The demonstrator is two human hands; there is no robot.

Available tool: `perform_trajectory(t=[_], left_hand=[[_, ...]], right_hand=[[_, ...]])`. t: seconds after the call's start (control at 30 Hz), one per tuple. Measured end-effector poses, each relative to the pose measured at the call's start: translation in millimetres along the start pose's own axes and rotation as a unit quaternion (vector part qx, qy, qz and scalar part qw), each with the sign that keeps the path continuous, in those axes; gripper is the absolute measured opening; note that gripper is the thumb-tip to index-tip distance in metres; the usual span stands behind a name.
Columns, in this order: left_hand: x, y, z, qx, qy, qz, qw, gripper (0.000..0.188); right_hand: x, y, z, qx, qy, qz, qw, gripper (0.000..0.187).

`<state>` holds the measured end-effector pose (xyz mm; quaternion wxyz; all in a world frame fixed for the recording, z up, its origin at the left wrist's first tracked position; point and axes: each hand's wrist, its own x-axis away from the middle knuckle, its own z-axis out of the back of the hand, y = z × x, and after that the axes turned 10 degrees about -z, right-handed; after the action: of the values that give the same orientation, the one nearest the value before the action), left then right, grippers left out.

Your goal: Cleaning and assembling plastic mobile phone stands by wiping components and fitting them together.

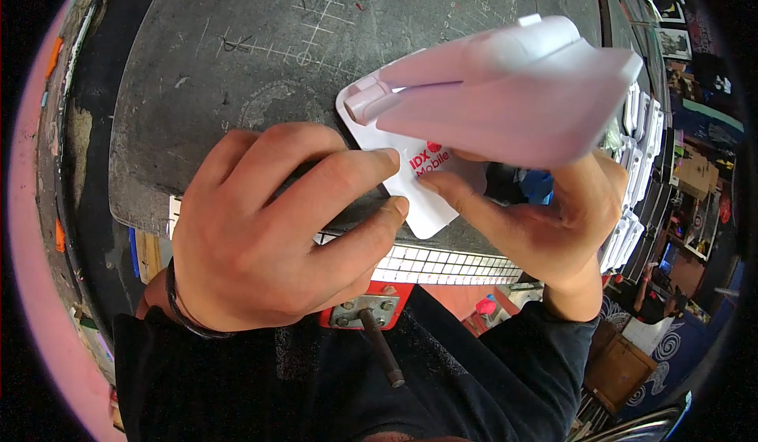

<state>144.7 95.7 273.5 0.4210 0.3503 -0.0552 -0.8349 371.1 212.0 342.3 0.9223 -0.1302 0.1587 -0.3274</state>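
A white hinged plastic piece [505, 95] stands partly unfolded over the dark board, its raised flap blurred by motion. Red print marks its lower plate [429, 209], and a round hinge barrel shows at its left end. My left hand [264, 221] is curled, with its index fingertip and thumb tip at the lower plate's left edge. On the other side, my right hand [545, 225] is closed on the same piece, its thumb laid along the printed face. The raised flap hides some of the right fingers.
Under the piece lies a worn dark grey board [197, 87] with white ruled marks. A white grid strip [450, 270] runs along its near edge, above a bolted metal plate [363, 312] with a rod. Several similar white pieces [632, 158] are stacked to the right.
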Motion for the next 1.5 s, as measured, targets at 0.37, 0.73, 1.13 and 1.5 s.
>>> perform_trajectory(t=[0.37, 0.73, 1.13, 1.5], left_hand=[[1, 3, 4, -0.017, -0.031, 0.021, 0.999, 0.046], [2, 5, 2, -0.046, -0.028, 0.025, 0.998, 0.048], [2, 6, 0, -0.058, -0.013, 0.032, 0.998, 0.049], [4, 1, -7, -0.037, 0.035, 0.012, 0.999, 0.038]], right_hand=[[8, 14, -20, -0.048, -0.029, 0.072, 0.996, 0.03], [12, 2, -34, -0.024, -0.018, 0.035, 0.999, 0.032], [15, 2, -24, -0.049, -0.098, -0.045, 0.993, 0.018], [18, 3, -24, -0.036, -0.096, -0.056, 0.993, 0.012]])
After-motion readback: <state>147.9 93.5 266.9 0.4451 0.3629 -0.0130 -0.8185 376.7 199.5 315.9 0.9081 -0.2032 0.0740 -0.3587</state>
